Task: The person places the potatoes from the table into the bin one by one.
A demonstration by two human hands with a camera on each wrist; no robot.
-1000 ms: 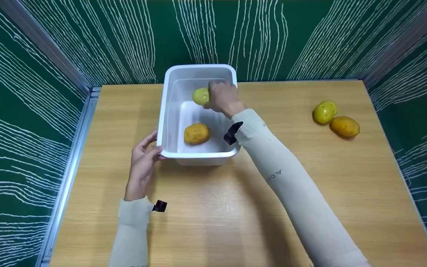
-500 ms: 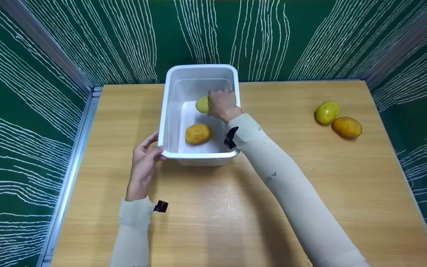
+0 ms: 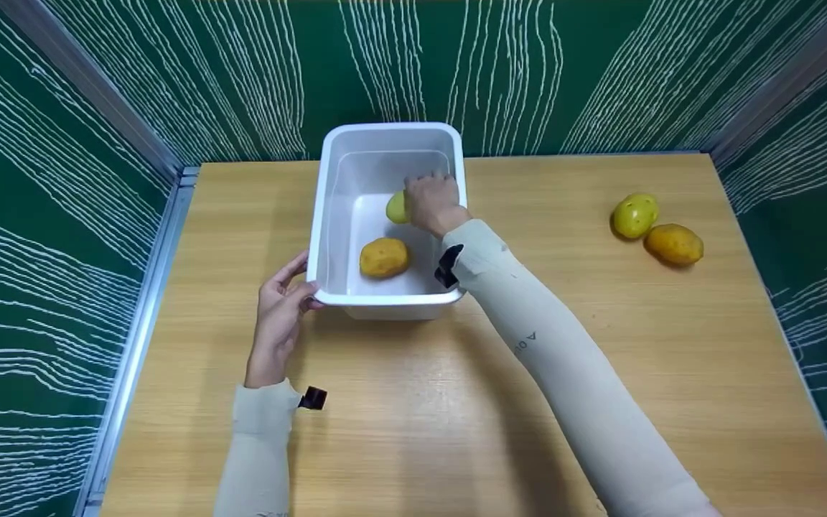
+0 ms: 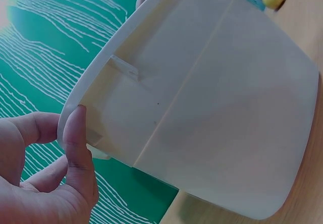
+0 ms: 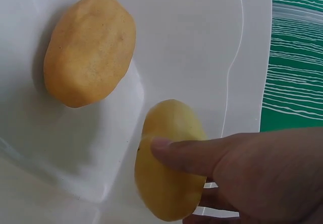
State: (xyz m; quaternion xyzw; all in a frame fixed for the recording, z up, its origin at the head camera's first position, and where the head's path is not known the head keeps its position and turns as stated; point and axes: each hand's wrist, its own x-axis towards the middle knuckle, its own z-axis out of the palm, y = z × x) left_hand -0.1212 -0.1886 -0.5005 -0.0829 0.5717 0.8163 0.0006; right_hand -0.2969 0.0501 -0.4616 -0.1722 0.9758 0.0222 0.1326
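Note:
A white plastic bin [image 3: 352, 215] stands on the table. My left hand [image 3: 278, 319] pinches its near left corner; in the left wrist view the thumb and fingers [image 4: 76, 148] lie on either side of the rim. Down inside the bin, my right hand [image 3: 431, 203] holds a yellow-green potato [image 3: 397, 208]. The right wrist view shows the thumb across this potato [image 5: 169, 193], with the other fingers partly hidden behind it. A brownish-yellow potato [image 3: 384, 258] lies on the bin floor, nearer to me and apart from the held one.
At the right of the wooden table [image 3: 564, 431] lie another yellow-green potato [image 3: 634, 215] and a brownish-yellow potato [image 3: 674, 244], close together. Green walls with white lines [image 3: 500, 79] enclose the table at the back and sides.
My right hand has gone lower into the bin with the yellow-green potato, which sits a little nearer to me and to the right. My left hand keeps its hold on the rim.

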